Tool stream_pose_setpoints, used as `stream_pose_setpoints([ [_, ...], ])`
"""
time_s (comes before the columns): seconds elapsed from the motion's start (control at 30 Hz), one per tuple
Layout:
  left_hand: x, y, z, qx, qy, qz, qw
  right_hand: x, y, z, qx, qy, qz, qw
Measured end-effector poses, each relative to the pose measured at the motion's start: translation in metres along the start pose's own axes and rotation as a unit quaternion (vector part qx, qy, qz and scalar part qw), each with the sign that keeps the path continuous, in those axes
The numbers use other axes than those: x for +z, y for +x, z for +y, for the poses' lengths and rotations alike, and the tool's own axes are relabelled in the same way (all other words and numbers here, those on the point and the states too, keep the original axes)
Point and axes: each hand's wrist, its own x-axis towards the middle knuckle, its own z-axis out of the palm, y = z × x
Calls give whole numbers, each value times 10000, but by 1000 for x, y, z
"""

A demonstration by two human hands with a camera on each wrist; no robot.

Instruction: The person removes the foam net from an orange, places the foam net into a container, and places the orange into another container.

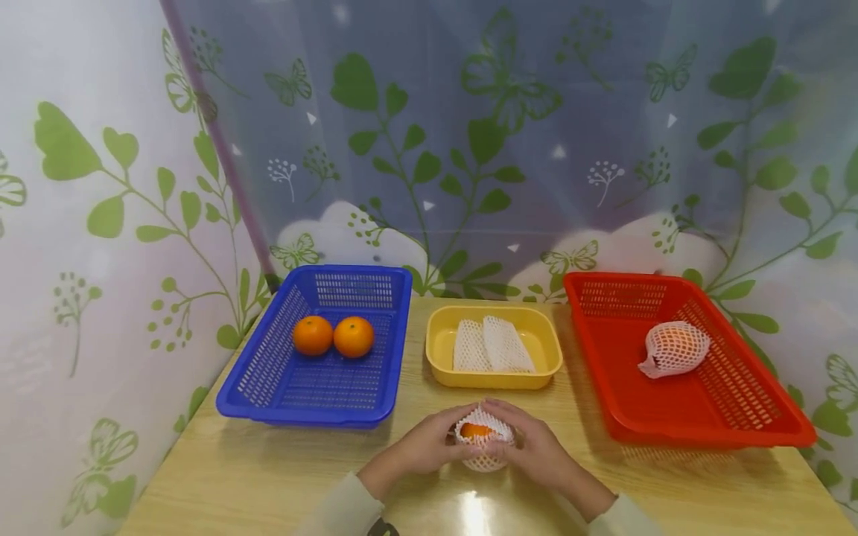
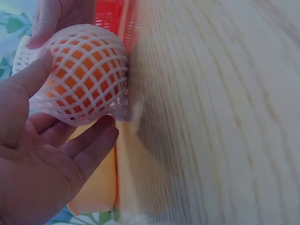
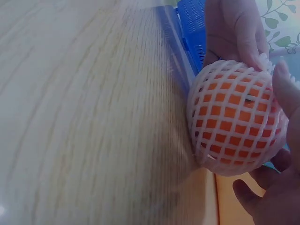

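Near the front of the wooden table, an orange (image 1: pixel 474 430) sits inside a white foam net sleeve (image 1: pixel 484 463), with a bare patch of peel showing at the top. My left hand (image 1: pixel 429 444) holds its left side, thumb in front and fingers behind. On the opposite side my right hand (image 1: pixel 541 452) grips it the same way, and the fingertips of both hands come close together. Seen from the left wrist, the netting (image 2: pixel 89 72) stretches round the fruit with its lower edge right at the tabletop. In the right wrist view the orange's stem spot (image 3: pixel 250 99) shows through the mesh.
A blue basket (image 1: pixel 302 412) at the left holds two bare oranges (image 1: pixel 333 336). Behind my hands stands a yellow tray (image 1: pixel 496 380) with flat foam net sleeves (image 1: pixel 492 346). To the right, a red basket (image 1: pixel 623 406) contains one netted orange (image 1: pixel 677 348). A patterned curtain (image 1: pixel 429 149) hangs behind.
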Motion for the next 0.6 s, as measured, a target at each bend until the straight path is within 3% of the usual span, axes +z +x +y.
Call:
stream_pose_setpoints([
  [0.23,-2,0,-2,-119,-100,3,9999,0,1,2,294,380,284,9984],
  [0.37,-2,1,1,-6,-137,42,9999,0,2,1,535,492,583,9956],
  [0.6,0,1,1,49,-206,107,9997,3,4,-1,169,460,1385,9891],
])
